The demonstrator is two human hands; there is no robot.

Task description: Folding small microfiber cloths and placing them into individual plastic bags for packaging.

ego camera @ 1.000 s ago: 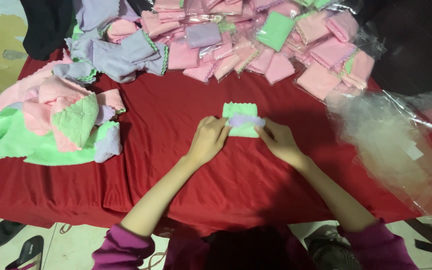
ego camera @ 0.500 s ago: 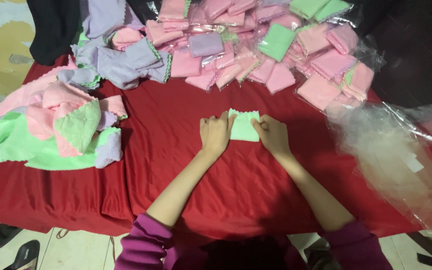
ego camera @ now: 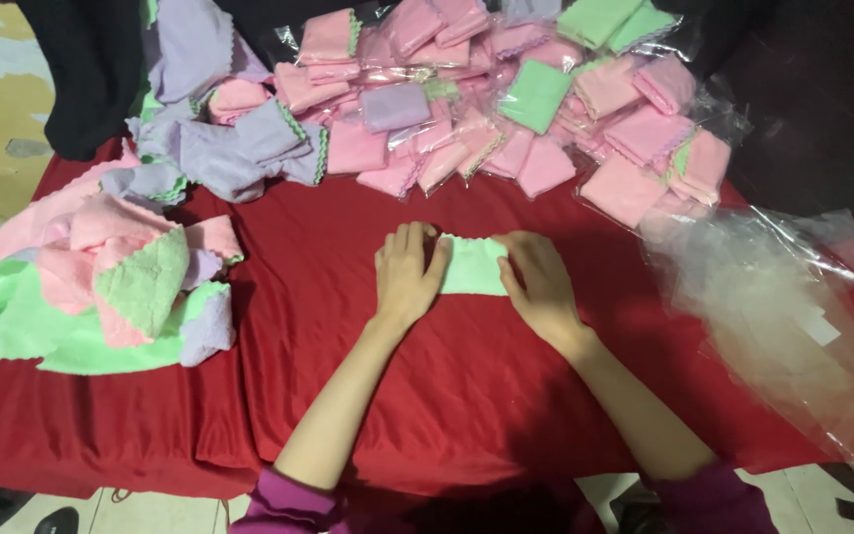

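A small light green cloth [ego camera: 473, 267] lies folded flat on the red tablecloth [ego camera: 467, 396] in the middle of the view. My left hand [ego camera: 406, 276] rests palm down on its left edge, fingers together and stretched forward. My right hand [ego camera: 540, 281] presses flat on its right edge. Only the strip of cloth between the two hands shows. Neither hand grips it; both lie on top.
A heap of loose pink, green and lilac cloths [ego camera: 101, 287] lies at the left. Many folded cloths in clear bags [ego camera: 506, 109] fill the far side. A pile of empty clear plastic bags [ego camera: 793, 316] sits at the right. Dark fabric [ego camera: 81, 69] hangs at the far left.
The lilac edge seen on the cloth a second ago is gone; the cloth now lies flat and green. Both hands have spread apart and flattened onto its two ends.
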